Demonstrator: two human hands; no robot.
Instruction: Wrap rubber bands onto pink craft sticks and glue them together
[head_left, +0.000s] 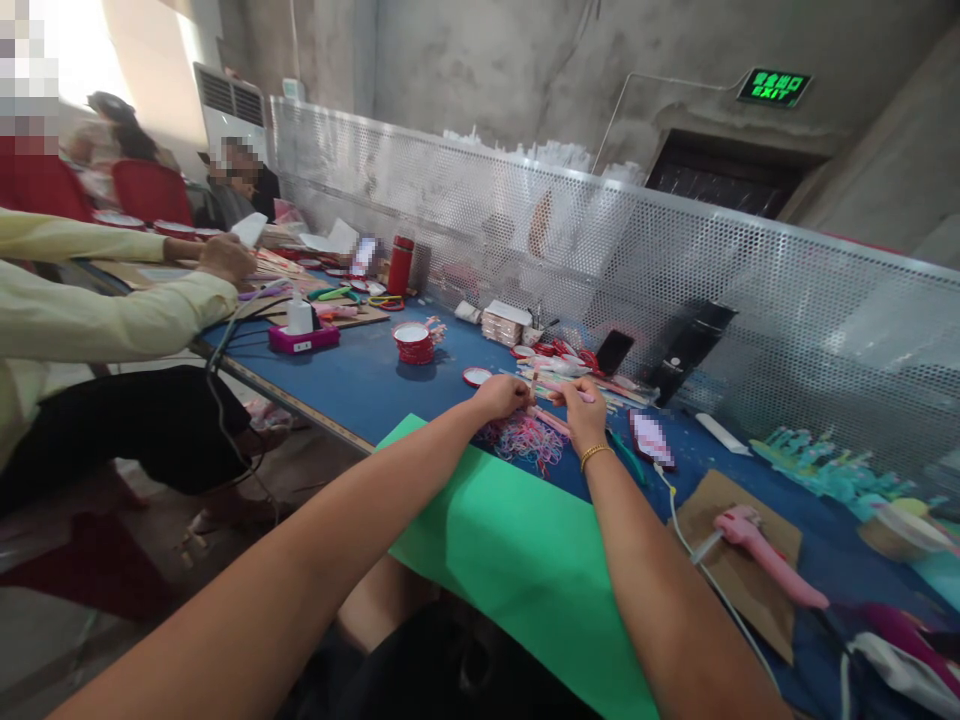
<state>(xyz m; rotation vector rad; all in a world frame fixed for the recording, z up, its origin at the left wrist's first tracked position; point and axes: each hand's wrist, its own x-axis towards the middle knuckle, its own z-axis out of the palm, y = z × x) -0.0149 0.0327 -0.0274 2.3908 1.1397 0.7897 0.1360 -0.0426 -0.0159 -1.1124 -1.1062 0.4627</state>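
Observation:
My left hand (502, 397) is closed in a pinch at a small, thin brownish-pink piece (534, 384); its exact kind is too small to make out. Just right of it, my right hand (586, 412) grips a slim pink stick (576, 392) between thumb and fingers. Both hands are close together over a heap of thin multicoloured loops (525, 442), which look like elastic bands. Another pink stick (551, 420) lies on the heap, between the hands. The green sheet (517, 540) spreads under my forearms and over the table edge.
A stack of red-rimmed white discs (414, 343) stands left on the blue table (337, 385). Teal-handled pliers (626, 458) lie by my right wrist. A pink glue gun (765, 550) rests on cardboard at right, a white cable (679, 525) nearby. A co-worker's hand (226, 258) works at left.

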